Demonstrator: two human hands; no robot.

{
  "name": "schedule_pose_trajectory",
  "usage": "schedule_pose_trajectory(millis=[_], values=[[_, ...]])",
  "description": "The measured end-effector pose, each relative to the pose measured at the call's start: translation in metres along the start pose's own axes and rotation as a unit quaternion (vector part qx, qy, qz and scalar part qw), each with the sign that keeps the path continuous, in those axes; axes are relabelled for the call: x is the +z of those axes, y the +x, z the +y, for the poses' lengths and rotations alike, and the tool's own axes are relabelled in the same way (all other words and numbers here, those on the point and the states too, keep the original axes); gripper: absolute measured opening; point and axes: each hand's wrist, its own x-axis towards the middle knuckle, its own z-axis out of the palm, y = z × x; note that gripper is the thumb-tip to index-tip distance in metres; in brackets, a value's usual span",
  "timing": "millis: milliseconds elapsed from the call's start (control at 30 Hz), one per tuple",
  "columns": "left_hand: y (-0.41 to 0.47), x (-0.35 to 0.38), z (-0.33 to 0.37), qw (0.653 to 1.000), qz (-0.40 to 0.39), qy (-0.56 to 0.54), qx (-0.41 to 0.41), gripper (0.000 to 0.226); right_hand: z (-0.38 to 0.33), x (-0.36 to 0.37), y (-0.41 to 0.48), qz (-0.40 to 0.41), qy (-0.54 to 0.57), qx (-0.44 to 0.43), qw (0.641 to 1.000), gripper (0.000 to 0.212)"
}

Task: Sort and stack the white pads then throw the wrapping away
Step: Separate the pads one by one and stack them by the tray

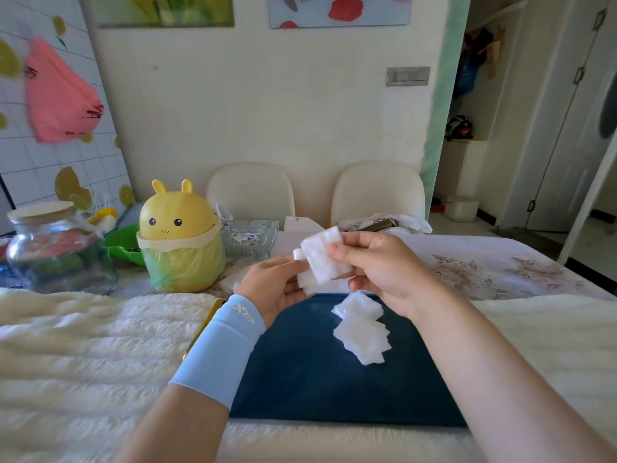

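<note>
Above blue mat, pads in both grips

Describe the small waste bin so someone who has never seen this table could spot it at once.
Look at the table in front of the two cream chairs. On its left part, between the glass jar and the cut-glass dish, stands the bin. Only it has a yellow domed lid with bunny ears and a face, over a yellow-green bag.
</note>
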Motion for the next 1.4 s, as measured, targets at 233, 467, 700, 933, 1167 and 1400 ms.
schedule_pose_trajectory(millis=[233,467,700,933,1167,1400], values=[[-0.005,0.011,0.001,0.997,-0.067,-0.023,0.005,0.02,0.012,0.007,0.002,0.112,-0.1,-0.007,0.989,0.011],[-0.004,0.012,0.001,0.996,-0.089,-0.001,-0.005,0.041,0.018,0.006,0.009,0.148,-0.153,-0.006,0.977,0.019],[-0.008,0.017,0.001,0.999,-0.051,0.008,0.006,0.022,0.016,-0.014,0.01,0.039,-0.092,0.032,0.994,0.043],[-0.001,0.031,-0.003,0.981,-0.01,0.175,0.078,0.019,0.003,-0.031,0.015,-0.078,-0.099,0.064,0.99,0.02],[0.038,0.067,0.032,0.966,-0.09,0.225,0.088,0.043,-0.038,-0.075,0.051,-0.084,-0.126,0.114,0.982,0.031],[0.094,0.109,0.056,0.953,-0.131,0.264,0.078,0.056,-0.052,-0.118,0.092,-0.023,-0.221,0.117,0.968,0.026]])
